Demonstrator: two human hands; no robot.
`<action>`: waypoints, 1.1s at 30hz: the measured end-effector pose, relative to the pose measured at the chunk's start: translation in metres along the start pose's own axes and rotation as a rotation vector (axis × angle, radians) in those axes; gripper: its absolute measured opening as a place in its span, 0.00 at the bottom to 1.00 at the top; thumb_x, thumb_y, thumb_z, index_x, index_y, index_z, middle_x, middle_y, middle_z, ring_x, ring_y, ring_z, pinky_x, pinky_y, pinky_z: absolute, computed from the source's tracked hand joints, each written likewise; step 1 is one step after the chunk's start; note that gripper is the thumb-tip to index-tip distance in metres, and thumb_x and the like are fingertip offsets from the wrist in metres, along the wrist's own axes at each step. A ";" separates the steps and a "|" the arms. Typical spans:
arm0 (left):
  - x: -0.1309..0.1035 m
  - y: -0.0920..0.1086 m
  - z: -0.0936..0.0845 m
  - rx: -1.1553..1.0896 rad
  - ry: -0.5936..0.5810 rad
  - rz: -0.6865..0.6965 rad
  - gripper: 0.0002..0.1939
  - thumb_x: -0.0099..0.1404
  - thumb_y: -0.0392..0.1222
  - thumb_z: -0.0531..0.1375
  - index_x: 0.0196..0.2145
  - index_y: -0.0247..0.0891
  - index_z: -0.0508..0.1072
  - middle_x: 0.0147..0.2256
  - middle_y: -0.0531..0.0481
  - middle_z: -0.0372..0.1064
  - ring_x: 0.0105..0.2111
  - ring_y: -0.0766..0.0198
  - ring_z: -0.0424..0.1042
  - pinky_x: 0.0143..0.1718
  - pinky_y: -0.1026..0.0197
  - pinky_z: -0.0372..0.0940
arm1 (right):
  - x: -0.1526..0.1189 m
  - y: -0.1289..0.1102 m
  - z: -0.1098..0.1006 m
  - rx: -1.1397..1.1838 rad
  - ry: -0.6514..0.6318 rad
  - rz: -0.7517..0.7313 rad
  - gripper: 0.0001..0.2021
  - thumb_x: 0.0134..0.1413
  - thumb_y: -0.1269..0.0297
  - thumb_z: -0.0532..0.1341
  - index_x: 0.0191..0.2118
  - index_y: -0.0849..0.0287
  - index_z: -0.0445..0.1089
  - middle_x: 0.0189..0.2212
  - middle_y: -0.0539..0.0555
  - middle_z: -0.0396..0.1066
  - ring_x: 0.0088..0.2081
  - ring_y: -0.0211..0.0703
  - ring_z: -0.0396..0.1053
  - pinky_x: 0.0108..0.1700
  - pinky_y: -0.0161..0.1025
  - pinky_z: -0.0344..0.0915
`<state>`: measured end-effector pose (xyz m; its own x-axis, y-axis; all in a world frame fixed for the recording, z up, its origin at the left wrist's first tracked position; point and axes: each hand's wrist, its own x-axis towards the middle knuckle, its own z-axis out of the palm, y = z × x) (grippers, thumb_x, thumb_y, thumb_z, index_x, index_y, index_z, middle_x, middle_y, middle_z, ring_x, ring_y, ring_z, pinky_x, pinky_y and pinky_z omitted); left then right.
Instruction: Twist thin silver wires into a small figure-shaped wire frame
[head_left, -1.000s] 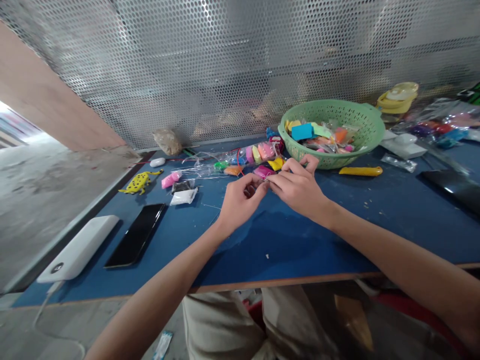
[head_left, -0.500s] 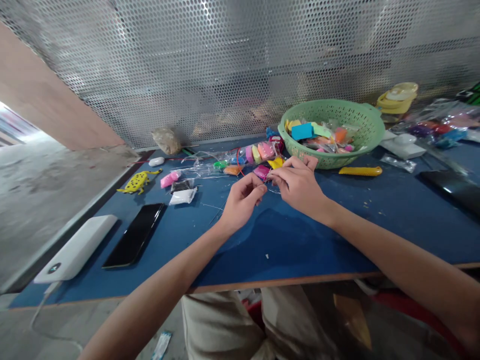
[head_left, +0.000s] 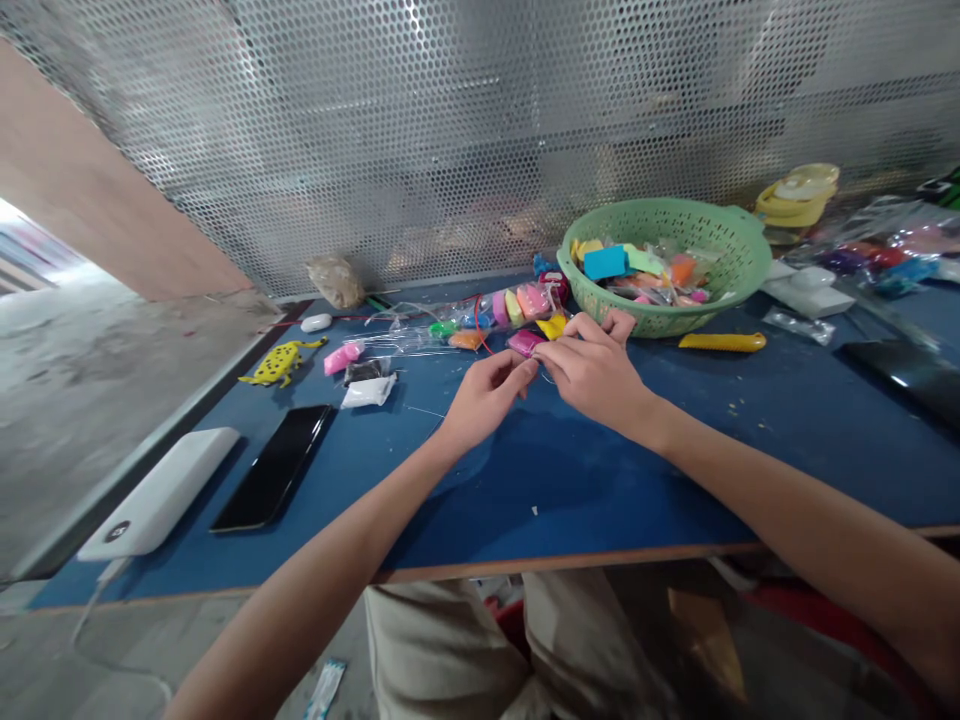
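Note:
My left hand [head_left: 491,398] is closed in a pinch, thumb against fingers. Fingertip to fingertip with it, my right hand [head_left: 600,372] is also pinched closed. Between them is a thin wire [head_left: 548,376], mostly hidden by the fingers; only a short curved bit shows. Just beyond the fingertips lie a magenta clay packet [head_left: 525,342] and a yellow clay packet [head_left: 553,326]. A red wire [head_left: 481,325] curves up behind my left hand. More thin straight wires [head_left: 375,343] lie on the blue table [head_left: 570,480] to the left.
A green basket [head_left: 664,320] of clay packets stands behind my right hand, a yellow-handled cutter [head_left: 722,342] beside it. At left are a spotted yellow figure [head_left: 279,364], a phone [head_left: 274,468] and a white power bank [head_left: 161,490]. A perforated metal panel [head_left: 420,130] rises behind.
My two hands have drawn slightly closer, with the left fingertips shifted a little up and right toward the right ones. The objects on the table stay put; the view has shifted slightly.

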<state>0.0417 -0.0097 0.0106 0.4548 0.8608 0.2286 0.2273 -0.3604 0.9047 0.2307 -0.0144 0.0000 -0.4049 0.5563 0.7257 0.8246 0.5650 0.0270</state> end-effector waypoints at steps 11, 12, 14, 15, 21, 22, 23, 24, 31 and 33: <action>0.000 -0.006 -0.005 -0.421 -0.089 -0.075 0.14 0.69 0.45 0.60 0.27 0.36 0.67 0.19 0.59 0.50 0.20 0.72 0.51 0.24 0.65 0.49 | 0.002 0.016 0.002 0.031 -0.048 0.066 0.13 0.69 0.69 0.54 0.37 0.57 0.75 0.30 0.53 0.78 0.43 0.49 0.63 0.46 0.51 0.41; -0.001 -0.005 -0.006 -0.417 -0.090 -0.061 0.15 0.69 0.45 0.60 0.27 0.36 0.67 0.19 0.59 0.50 0.20 0.71 0.51 0.24 0.65 0.49 | 0.002 0.017 0.003 0.031 -0.055 0.078 0.13 0.69 0.69 0.54 0.36 0.57 0.75 0.29 0.53 0.77 0.43 0.49 0.63 0.46 0.51 0.41; -0.002 -0.001 -0.007 -0.352 -0.100 -0.034 0.15 0.70 0.46 0.59 0.27 0.37 0.66 0.20 0.58 0.51 0.21 0.71 0.52 0.24 0.65 0.49 | 0.002 0.019 0.003 0.037 -0.064 0.103 0.14 0.69 0.68 0.54 0.36 0.57 0.76 0.28 0.54 0.76 0.44 0.50 0.63 0.46 0.51 0.41; -0.003 0.001 -0.008 -0.273 -0.105 -0.015 0.16 0.70 0.46 0.58 0.27 0.37 0.66 0.20 0.58 0.53 0.21 0.71 0.53 0.24 0.65 0.50 | 0.002 0.019 0.002 0.042 -0.067 0.114 0.14 0.68 0.67 0.54 0.35 0.57 0.76 0.28 0.54 0.75 0.44 0.50 0.62 0.46 0.51 0.41; -0.007 0.002 -0.021 0.495 0.071 0.360 0.16 0.63 0.54 0.66 0.33 0.37 0.72 0.26 0.55 0.67 0.26 0.69 0.64 0.31 0.63 0.61 | 0.002 0.009 -0.004 0.106 -0.089 0.147 0.13 0.68 0.64 0.56 0.34 0.57 0.76 0.28 0.53 0.71 0.43 0.49 0.63 0.47 0.50 0.41; -0.006 0.001 -0.025 0.552 0.140 0.420 0.18 0.60 0.55 0.68 0.37 0.37 0.73 0.28 0.54 0.69 0.27 0.68 0.65 0.32 0.63 0.63 | 0.002 0.007 -0.005 0.121 -0.094 0.142 0.13 0.68 0.63 0.56 0.34 0.57 0.76 0.28 0.53 0.70 0.43 0.48 0.63 0.47 0.50 0.42; -0.004 -0.002 -0.028 0.593 0.190 0.466 0.21 0.59 0.55 0.69 0.41 0.38 0.74 0.30 0.53 0.71 0.28 0.67 0.67 0.33 0.62 0.65 | 0.002 0.005 -0.007 0.135 -0.099 0.135 0.13 0.68 0.63 0.56 0.34 0.57 0.76 0.28 0.53 0.70 0.43 0.48 0.63 0.47 0.50 0.42; -0.002 -0.004 -0.030 0.625 0.213 0.511 0.22 0.60 0.54 0.69 0.46 0.38 0.74 0.33 0.51 0.73 0.30 0.66 0.69 0.35 0.61 0.67 | 0.001 0.003 -0.008 0.147 -0.103 0.127 0.14 0.68 0.63 0.56 0.34 0.57 0.76 0.28 0.53 0.70 0.43 0.48 0.63 0.47 0.50 0.42; 0.007 -0.018 -0.038 0.729 0.096 0.795 0.19 0.69 0.43 0.62 0.57 0.45 0.72 0.49 0.46 0.76 0.50 0.60 0.75 0.52 0.55 0.70 | 0.000 -0.004 -0.009 0.276 -0.143 0.064 0.10 0.67 0.64 0.58 0.37 0.57 0.77 0.33 0.53 0.70 0.43 0.45 0.64 0.49 0.49 0.43; 0.006 -0.020 -0.039 0.749 0.079 0.811 0.18 0.70 0.42 0.62 0.57 0.46 0.73 0.48 0.47 0.77 0.47 0.62 0.76 0.49 0.57 0.71 | 0.000 -0.005 -0.010 0.307 -0.169 0.074 0.11 0.67 0.64 0.58 0.35 0.56 0.76 0.33 0.52 0.69 0.43 0.44 0.63 0.49 0.49 0.44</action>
<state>0.0065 0.0170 0.0084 0.6542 0.2815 0.7020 0.3624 -0.9313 0.0357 0.2308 -0.0231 0.0070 -0.4291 0.6809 0.5935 0.7074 0.6619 -0.2480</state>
